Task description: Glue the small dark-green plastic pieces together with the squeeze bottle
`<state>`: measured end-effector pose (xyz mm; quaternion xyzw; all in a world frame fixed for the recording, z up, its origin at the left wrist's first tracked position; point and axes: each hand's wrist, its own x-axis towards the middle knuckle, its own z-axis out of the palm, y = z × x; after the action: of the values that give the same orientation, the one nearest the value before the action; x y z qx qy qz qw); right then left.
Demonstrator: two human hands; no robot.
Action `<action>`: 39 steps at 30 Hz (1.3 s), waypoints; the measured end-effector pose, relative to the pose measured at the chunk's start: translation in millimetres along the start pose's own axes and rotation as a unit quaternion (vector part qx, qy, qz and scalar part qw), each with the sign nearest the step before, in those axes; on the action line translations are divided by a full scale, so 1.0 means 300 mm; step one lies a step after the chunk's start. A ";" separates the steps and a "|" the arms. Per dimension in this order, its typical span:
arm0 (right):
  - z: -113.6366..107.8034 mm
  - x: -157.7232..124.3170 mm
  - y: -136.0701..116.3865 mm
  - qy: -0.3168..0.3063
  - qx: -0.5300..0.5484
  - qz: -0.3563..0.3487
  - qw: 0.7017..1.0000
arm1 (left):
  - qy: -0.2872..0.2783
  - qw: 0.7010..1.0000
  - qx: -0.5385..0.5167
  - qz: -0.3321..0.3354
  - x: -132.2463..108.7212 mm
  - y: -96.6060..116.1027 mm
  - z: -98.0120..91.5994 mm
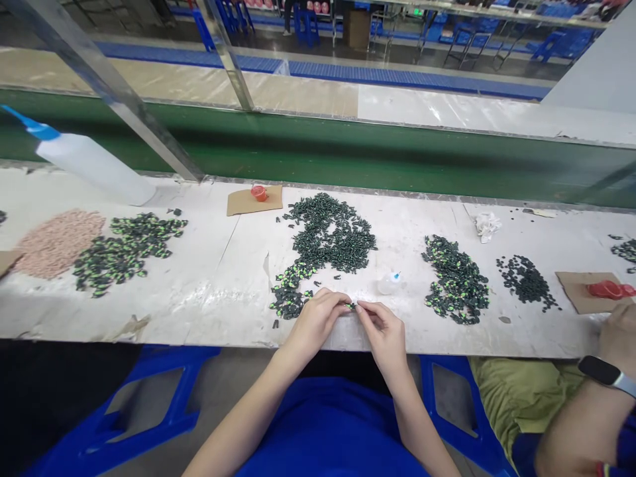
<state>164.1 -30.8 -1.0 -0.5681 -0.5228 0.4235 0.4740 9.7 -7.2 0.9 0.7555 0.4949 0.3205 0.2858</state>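
My left hand [317, 320] and my right hand [385, 329] meet near the table's front edge. Between their fingertips is a small dark part with a yellow-green spot [351, 305], pinched from both sides. Its exact kind is too small to make out. Just beyond my hands spreads a large pile of small dark green parts [330, 232]. Beside my left hand lies a smaller pile of dark parts with yellow-green marks [291, 291]. A small clear bottle with a blue tip [390, 283] sits beyond my right hand.
Further right are a dark-green-and-yellow pile [456, 281] and a pile of black bits [527, 281]. A co-worker's arm with a watch [603, 371] reaches in. To the left lie pink pieces [59, 243] and a large white bottle [97, 165]. Cardboard [238, 203] bears a red cup [259, 193].
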 end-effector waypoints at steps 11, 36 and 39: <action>-0.009 -0.006 -0.004 -0.016 0.069 0.033 0.997 | 0.008 0.998 -0.057 -0.005 -0.008 0.042 -0.016; -0.034 -0.025 -0.041 0.011 0.003 -0.181 0.983 | 0.038 0.952 -0.267 -0.147 -0.020 0.124 -0.035; -0.035 -0.024 -0.034 0.004 0.017 -0.171 0.985 | 0.038 0.954 -0.261 -0.145 -0.021 0.127 -0.036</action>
<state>171.8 -39.0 11.1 -0.4637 -0.6032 0.3430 0.5509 21.0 -25.0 34.9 0.5620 0.5087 0.4218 0.4974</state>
